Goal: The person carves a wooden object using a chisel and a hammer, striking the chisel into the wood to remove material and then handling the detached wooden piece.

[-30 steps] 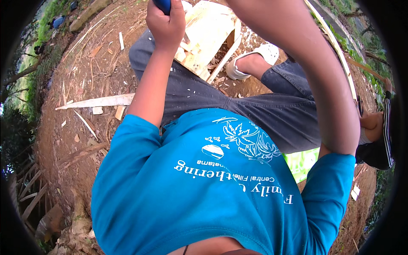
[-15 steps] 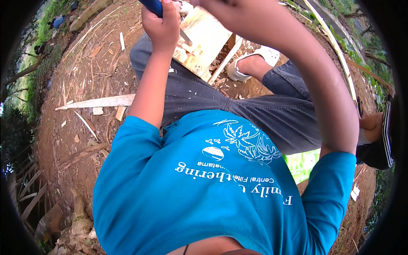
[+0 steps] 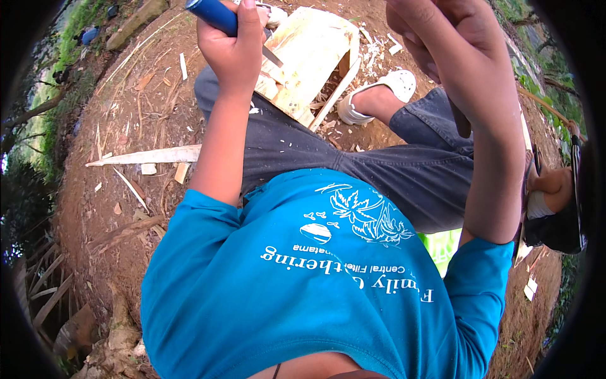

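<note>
My left hand (image 3: 230,54) is wrapped round the blue handle of a chisel (image 3: 214,15). Its metal blade slants down past my fingers to the near left edge of a pale wooden workpiece (image 3: 312,47), where cut wood and chips show. I cannot tell whether the tip touches the wood. My right hand (image 3: 457,47) is raised to the right of the workpiece, fingers curled. A dark, rounded end of something (image 3: 462,120) shows by its wrist; the rest is hidden behind the hand.
My legs (image 3: 379,170) in dark trousers lie beside the workpiece, with a white clog (image 3: 398,85) right of it. Wood shavings (image 3: 375,57) and a long split piece of wood (image 3: 148,155) lie on brown soil. Another person's leg (image 3: 552,183) is at the right edge.
My right hand has swung away from the chisel and workpiece to the right, uncovering more of the wood. The left hand stays on the chisel, shifted slightly left in view.
</note>
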